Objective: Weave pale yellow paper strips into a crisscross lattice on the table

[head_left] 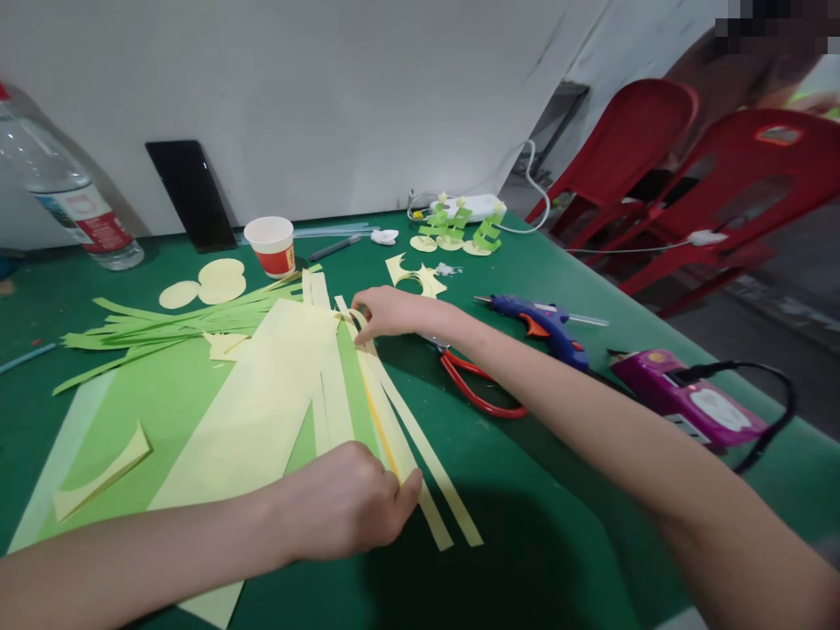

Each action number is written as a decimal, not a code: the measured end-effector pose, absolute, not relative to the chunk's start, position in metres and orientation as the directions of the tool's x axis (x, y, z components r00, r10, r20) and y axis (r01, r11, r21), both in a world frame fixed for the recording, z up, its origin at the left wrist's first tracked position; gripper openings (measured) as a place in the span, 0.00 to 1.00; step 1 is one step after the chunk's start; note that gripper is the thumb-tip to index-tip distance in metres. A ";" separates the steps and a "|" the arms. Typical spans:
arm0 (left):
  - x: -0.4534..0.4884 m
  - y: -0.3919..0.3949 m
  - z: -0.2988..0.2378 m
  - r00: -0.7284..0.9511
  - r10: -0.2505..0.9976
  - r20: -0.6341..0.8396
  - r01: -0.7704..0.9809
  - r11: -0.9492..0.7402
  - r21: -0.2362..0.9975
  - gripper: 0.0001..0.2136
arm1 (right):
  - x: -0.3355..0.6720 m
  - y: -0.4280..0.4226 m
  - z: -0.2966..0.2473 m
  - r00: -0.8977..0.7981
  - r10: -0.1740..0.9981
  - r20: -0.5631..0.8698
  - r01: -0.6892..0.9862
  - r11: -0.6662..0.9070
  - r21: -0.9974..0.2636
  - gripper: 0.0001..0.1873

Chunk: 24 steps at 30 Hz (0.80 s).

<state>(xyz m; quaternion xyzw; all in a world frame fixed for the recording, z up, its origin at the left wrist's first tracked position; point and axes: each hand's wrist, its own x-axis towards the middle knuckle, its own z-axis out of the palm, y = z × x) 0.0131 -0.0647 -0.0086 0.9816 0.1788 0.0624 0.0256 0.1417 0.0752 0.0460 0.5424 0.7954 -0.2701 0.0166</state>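
Pale yellow paper strips point(420, 437) fan out over the green table, beside light green paper point(354, 385). My left hand point(354, 503) is closed at the near end of the strips, with its thumb along their edge; its fingertips are mostly hidden. At the far end, my right hand point(387, 311) curls its thumb and fingers around a pale yellow strip. Under and left of my left forearm lie larger yellow sheets point(262, 394) and green sheets point(177, 376). Scissors point(482, 385) with red handles rest under my right forearm.
A blue glue gun point(544, 324) and a purple power socket point(689, 398) lie to the right. Behind stand a paper cup point(272, 245), a phone point(190, 192), a water bottle point(72, 192) and small green paper figures point(452, 223). Green strips point(177, 324) lie left. Red chairs point(630, 149) stand beyond.
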 end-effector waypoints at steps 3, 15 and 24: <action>0.015 -0.066 -0.008 0.928 0.350 0.125 0.345 -0.937 0.058 0.20 | 0.141 0.086 0.048 -0.433 0.843 -0.320 0.835 0.241 -0.495 0.10; 0.012 -0.065 0.001 0.967 0.179 0.181 0.187 -0.982 -0.026 0.12 | 0.142 0.093 0.031 -0.328 0.900 -0.286 0.772 0.081 -0.631 0.14; 0.007 -0.068 0.019 0.971 0.159 0.181 0.178 -0.980 -0.094 0.12 | 0.147 0.098 0.035 -0.348 0.859 -0.377 0.692 -0.036 -0.721 0.16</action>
